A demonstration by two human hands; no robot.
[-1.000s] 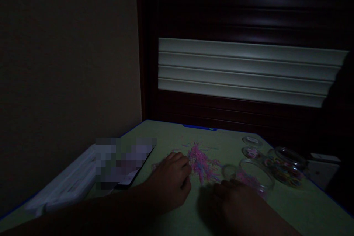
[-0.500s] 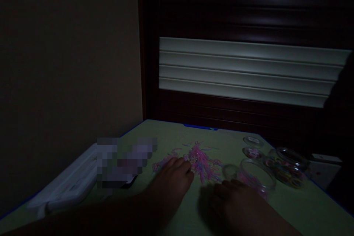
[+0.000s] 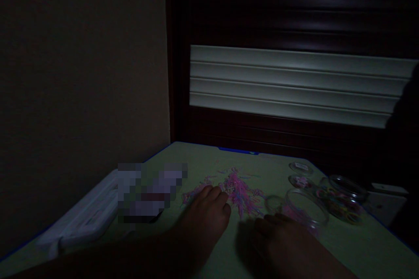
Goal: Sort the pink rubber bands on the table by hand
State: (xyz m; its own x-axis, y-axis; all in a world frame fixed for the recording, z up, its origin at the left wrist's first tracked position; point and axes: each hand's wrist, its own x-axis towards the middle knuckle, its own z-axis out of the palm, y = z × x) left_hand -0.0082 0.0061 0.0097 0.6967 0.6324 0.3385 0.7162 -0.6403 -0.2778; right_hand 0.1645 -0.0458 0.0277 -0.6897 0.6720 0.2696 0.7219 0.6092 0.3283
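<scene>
My left hand (image 3: 209, 211) rests low at the near edge of a heap of thin pink and pale pieces (image 3: 237, 192), some of them looped. Its fingers are curled together, and whatever is under them is hidden. To the right, my right hand (image 3: 283, 239) is bent down over the table beside a round clear jar (image 3: 322, 213) lying with more pink pieces (image 3: 296, 213) in it. Those fingers are curled too, and their tips are out of sight in the dim light. A clear ring-shaped lid (image 3: 274, 203) lies just beyond the right hand.
On the pale green table (image 3: 193, 157), a second clear jar (image 3: 347, 189) holds colourful bands. Two small round containers (image 3: 300, 181) stand behind. A white case (image 3: 85, 209) and a pixelated object (image 3: 157, 192) lie left. A white box (image 3: 386, 200) sits at the right edge.
The view has shifted very slightly, so things appear a little further right. Both hands keep nearly the same place and curled shape.
</scene>
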